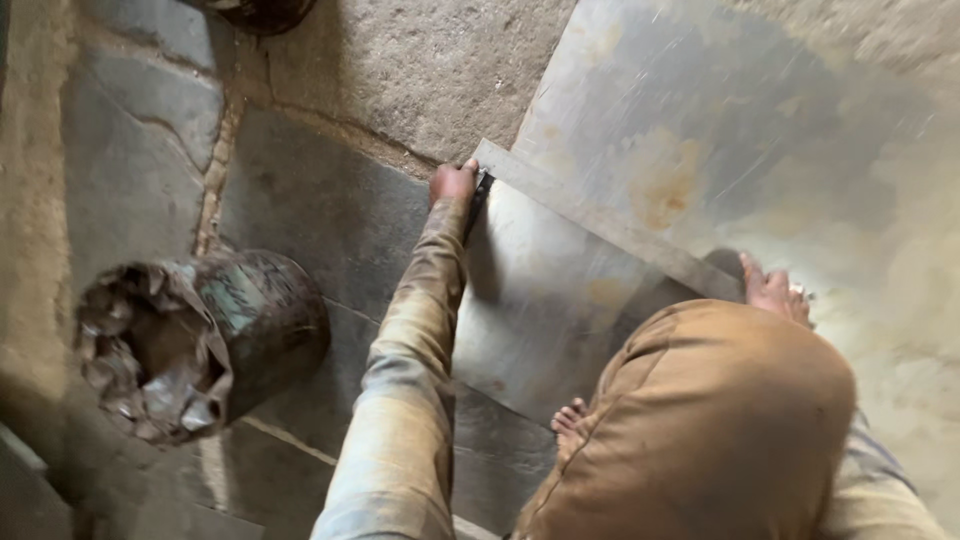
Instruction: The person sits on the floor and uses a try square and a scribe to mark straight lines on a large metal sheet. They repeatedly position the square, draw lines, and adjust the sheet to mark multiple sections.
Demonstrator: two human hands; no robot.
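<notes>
Gripping a dark marking tool (477,205) in the clenched left hand (452,183), drawing it along a flat metal straightedge (600,225); pressing that straightedge down with the flattened right hand (775,290) to stop slipping. Crouching barefoot on the sheet metal (540,310), lying on a rough stone floor (330,200), beside a scrap-filled tin (200,340).

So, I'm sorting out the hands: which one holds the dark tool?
The left hand, gripping the dark tool at the metal sheet's corner; the right hand rests flat, empty.
</notes>
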